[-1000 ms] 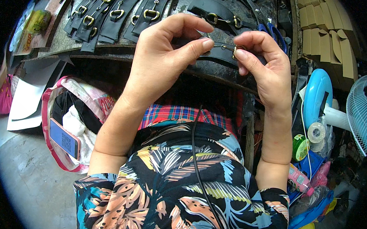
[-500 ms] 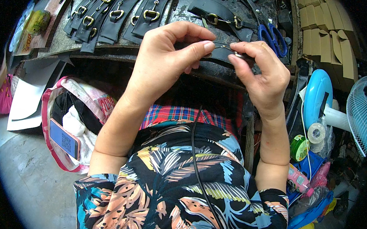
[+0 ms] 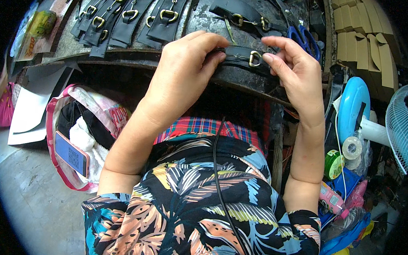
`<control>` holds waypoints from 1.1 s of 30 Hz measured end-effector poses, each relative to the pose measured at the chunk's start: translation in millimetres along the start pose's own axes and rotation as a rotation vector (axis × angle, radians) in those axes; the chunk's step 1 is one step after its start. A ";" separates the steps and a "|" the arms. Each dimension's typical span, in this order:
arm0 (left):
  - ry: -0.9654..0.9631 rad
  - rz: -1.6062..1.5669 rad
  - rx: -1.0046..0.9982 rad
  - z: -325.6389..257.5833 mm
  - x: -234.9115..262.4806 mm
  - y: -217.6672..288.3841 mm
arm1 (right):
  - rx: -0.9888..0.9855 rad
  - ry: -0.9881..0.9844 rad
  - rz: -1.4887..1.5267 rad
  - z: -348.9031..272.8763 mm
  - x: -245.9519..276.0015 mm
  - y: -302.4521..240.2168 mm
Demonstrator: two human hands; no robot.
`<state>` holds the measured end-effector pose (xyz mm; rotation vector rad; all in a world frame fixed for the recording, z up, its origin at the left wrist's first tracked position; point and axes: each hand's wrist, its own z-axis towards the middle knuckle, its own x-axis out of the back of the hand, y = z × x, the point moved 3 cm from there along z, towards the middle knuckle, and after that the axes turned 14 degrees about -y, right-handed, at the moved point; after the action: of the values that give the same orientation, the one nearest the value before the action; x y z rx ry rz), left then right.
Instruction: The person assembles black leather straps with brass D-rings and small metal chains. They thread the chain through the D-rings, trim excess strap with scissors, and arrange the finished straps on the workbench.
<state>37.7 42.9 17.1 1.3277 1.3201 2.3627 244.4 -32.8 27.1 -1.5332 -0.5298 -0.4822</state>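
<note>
Near the table's front edge, a black leather strap (image 3: 239, 55) with a D-shaped metal ring (image 3: 255, 59) and a thin metal link runs between my hands. My left hand (image 3: 184, 64) pinches its left end between thumb and fingers, which hide that end. At the other end, the thumb of my right hand (image 3: 300, 75) lies right beside the ring, with the index finger raised; the strap's tip disappears behind the fingers. Just beyond lies another black strap (image 3: 228, 9) with two metal rings. Blue-handled scissors (image 3: 305, 43) rest behind my right fingers.
Several finished-looking black straps with metal rings (image 3: 168, 15) lie in rows at the table's left. Brown cardboard pieces (image 3: 365, 53) stand at the far right, above a blue and white fan (image 3: 400, 124). A bag (image 3: 57, 159) with a phone (image 3: 72, 154) sits at lower left.
The strap has been lowered toward the table and turned, so its ring now shows. My left hand shifted slightly left, and my right index finger lifted away from the strap.
</note>
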 end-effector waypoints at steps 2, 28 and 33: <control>0.033 0.080 0.015 -1.0 -1.3 0.7 | -0.040 -0.005 -0.016 0.6 -1.0 0.9; 0.105 0.520 -0.220 -26.2 -18.6 -0.7 | 0.367 0.189 -0.671 -19.2 -9.9 -9.7; 0.153 0.414 -0.265 -29.7 -14.2 -6.4 | 0.325 0.173 -0.614 -17.6 -5.1 -4.6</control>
<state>22.4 21.3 -3.5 1.4749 0.7752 2.8374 237.9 -50.5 28.3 -0.9890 -0.8994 -0.9393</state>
